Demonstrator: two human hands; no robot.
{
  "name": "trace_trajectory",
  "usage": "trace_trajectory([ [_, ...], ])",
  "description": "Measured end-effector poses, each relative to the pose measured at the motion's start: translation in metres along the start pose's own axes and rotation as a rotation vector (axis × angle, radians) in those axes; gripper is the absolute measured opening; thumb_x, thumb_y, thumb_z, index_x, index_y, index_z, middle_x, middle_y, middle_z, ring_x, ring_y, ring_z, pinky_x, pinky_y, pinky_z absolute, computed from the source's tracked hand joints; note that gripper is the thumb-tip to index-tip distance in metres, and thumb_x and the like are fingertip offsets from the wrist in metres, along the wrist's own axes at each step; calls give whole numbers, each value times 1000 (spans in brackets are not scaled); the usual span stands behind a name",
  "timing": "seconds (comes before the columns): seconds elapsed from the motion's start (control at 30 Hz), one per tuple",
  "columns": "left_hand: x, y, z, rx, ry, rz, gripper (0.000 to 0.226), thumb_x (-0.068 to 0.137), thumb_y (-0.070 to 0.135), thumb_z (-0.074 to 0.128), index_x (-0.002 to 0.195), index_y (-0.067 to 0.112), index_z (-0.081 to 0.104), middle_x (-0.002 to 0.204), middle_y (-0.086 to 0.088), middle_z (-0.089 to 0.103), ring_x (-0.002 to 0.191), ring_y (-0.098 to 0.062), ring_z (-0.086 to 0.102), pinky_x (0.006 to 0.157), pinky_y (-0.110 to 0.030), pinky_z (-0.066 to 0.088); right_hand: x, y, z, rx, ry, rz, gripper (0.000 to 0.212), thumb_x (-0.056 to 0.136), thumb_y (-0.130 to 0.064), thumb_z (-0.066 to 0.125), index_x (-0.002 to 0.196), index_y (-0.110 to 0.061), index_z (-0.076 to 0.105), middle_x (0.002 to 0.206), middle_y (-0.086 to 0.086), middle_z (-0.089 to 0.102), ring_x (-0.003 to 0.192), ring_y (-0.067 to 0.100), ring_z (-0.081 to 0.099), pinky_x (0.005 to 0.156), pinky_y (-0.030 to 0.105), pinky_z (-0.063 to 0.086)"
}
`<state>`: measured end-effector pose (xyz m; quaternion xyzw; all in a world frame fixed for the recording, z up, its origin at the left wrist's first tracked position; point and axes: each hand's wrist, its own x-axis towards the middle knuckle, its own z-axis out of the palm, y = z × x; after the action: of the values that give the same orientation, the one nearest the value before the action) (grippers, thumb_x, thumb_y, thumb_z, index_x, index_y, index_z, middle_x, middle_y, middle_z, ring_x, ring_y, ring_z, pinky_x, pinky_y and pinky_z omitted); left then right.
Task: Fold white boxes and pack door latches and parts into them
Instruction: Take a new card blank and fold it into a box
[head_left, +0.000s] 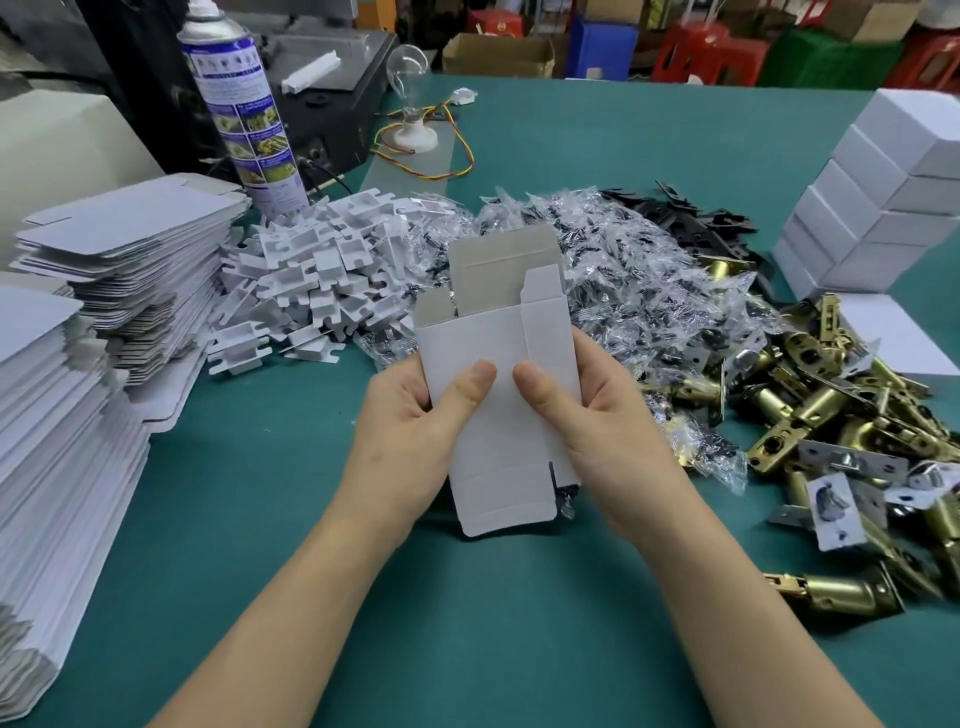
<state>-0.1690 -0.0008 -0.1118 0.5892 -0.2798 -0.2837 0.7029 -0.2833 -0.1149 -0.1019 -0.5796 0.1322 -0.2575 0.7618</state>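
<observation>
I hold a flat, partly opened white box blank (488, 332) upright over the green table, its grey-lined top flaps standing up. My left hand (415, 421) grips its left edge with the thumb pressed on the front. My right hand (587, 415) grips its right edge, thumb on the front too. Brass door latches (841, 415) lie heaped to the right. Small clear bags of dark screws (623, 260) are piled behind the box. White cardboard inserts (311, 275) lie in a heap at left centre.
Stacks of flat box blanks (119, 260) fill the left side. Folded white boxes (883, 192) are stacked at the far right. A spray can (244, 104) stands at the back left, with a bulb on a holder (413, 93) and black metal plates (691, 213) behind.
</observation>
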Motion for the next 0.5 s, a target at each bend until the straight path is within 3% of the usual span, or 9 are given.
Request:
trace_trajectory([
  [0.17,-1,-2,1,-12,-27,13,25,94,28,66,112,13,74,107,-8,80,100,-29,78,85,-46,64,1,3,-3,26,-13,-12,25,98,-19,63,122,-23,68,122,7,75,108,24,74,84,33,60],
  [0.3,0,-1,0,-5,-5,4,28,93,30,67,115,15,73,109,-6,80,102,-28,77,88,-48,64,1,2,-3,-22,-18,26,24,100,-30,61,123,-27,68,122,3,75,109,21,73,83,29,60],
  [0.5,-1,1,0,-5,6,-13,26,92,31,67,113,17,73,108,-7,80,102,-29,77,87,-50,64,0,-3,-6,-71,43,41,21,94,-27,66,113,-22,73,106,9,79,93,23,78,73,31,62],
])
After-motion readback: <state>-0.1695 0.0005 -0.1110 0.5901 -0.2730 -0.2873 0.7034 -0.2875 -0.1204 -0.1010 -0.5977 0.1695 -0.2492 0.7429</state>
